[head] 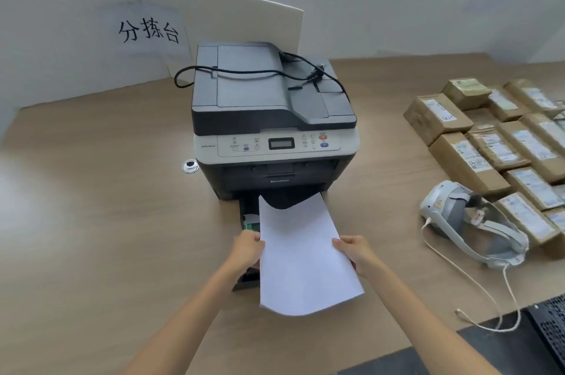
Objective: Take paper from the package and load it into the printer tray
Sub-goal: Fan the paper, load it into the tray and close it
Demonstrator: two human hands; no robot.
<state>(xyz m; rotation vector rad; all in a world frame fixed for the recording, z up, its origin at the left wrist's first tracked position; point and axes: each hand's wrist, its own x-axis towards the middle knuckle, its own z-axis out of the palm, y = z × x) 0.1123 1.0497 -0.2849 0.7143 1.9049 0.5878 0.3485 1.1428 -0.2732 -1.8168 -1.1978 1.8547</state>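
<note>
A grey and black printer (269, 118) stands on the wooden table, its black paper tray (247, 280) pulled out toward me. A white stack of paper (301, 255) hangs over the tray, sagging in the middle, its far edge near the printer's slot. My left hand (247, 247) grips the paper's left edge and my right hand (351, 251) grips its right edge. The paper hides most of the tray; a green guide (250, 222) shows at the tray's left. No paper package is in view.
A black power cable (260, 72) lies coiled on the printer's lid. Several brown parcels (489, 142) cover the table at the right, with a white headset (467, 222) and its cord in front. A black object (550, 328) sits at the lower right corner.
</note>
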